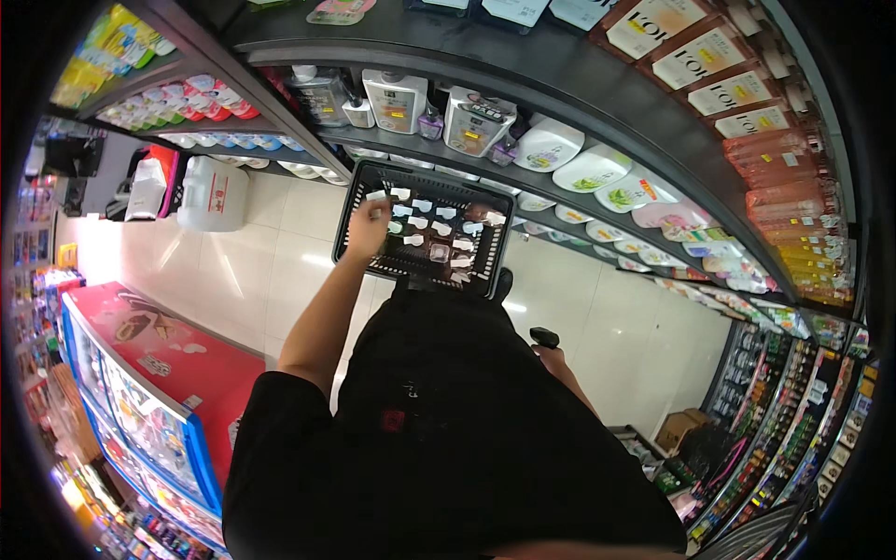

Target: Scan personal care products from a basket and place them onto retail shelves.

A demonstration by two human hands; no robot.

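A black plastic shopping basket (504, 245) is in front of my body, near the lower shelves. Inside it, several small containers with white tags (441, 228) are spread in loose rows; their exact kind is too small to tell. Over the basket's left part, my left hand (368, 227) has its fingers closed around a small white-tagged item (376, 196). My right hand (550, 355) is low at my right side, gripping a dark handheld device (544, 337), possibly a barcode scanner. Part of that hand is hidden by my black shirt.
Dark shelving (448, 52) with large pump bottles (394, 101) and boxed products (651, 28) runs across the front and right. A translucent plastic jug (212, 194) stands on the tiled floor (301, 231) at left. Behind it is a red-sided chest freezer (168, 350). Cardboard boxes (679, 430) sit at lower right.
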